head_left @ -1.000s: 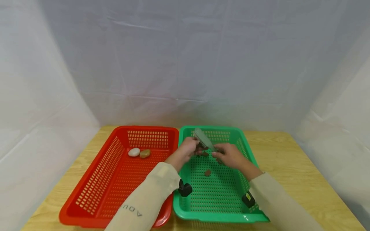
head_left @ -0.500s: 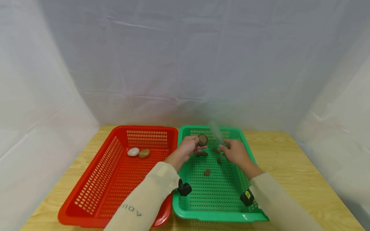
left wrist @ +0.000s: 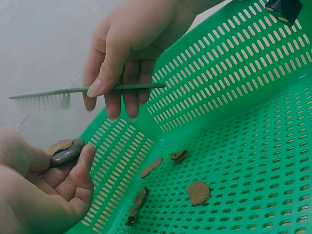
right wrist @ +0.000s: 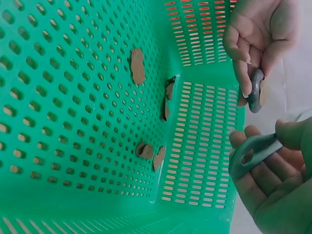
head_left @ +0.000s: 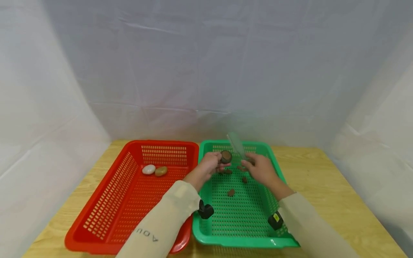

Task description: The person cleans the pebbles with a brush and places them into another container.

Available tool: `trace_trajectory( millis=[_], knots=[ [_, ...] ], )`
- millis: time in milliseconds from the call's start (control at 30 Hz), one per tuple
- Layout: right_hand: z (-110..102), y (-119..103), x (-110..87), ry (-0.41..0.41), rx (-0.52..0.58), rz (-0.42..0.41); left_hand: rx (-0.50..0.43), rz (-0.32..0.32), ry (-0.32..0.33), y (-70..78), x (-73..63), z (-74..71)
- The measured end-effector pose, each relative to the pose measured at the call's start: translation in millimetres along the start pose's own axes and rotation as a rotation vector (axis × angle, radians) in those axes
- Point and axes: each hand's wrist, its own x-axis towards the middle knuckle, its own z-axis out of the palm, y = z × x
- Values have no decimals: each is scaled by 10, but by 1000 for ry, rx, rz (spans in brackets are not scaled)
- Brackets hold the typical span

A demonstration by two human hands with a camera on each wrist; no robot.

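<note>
Over the far part of the green basket (head_left: 240, 242), my left hand (head_left: 209, 165) pinches a dark, smooth stone (left wrist: 69, 157) between thumb and fingers. A brown clay-like patch (left wrist: 59, 146) covers part of the stone's upper face. To its right, my right hand (head_left: 262, 170) holds a grey-green brush (left wrist: 53, 91) by its handle, thumb on top and fingers beneath. The brush's bristles (left wrist: 39, 103) point down, apart from the stone. A hole shows near the handle's end in the right wrist view. Below, several brown flakes (left wrist: 198, 192) lie on the basket floor.
A red basket (head_left: 88, 247) stands left of the green one, close beside it. Inside it lie a white stone (head_left: 148, 169) and a tan stone (head_left: 161, 171). Both baskets stand on a wooden table (head_left: 326, 186), with pale sheeting (head_left: 206, 71) behind.
The brush has lifted off the stone in my left hand, swung right, then come slightly back left. The stone's brown patch faces up now. More flakes show in the basket.
</note>
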Motion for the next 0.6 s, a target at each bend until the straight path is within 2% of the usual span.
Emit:
trace_trajectory(
  millis=[167,367,600],
  knots=[
    [27,-17,0,-76,-12,-86,4,2,1,2,15,-2],
    [69,-29,-11,-189,42,-98,23,18,38,-15,7,4],
    [76,-12,0,-227,60,-100,18,22,79,-11,-4,9]
  ],
)
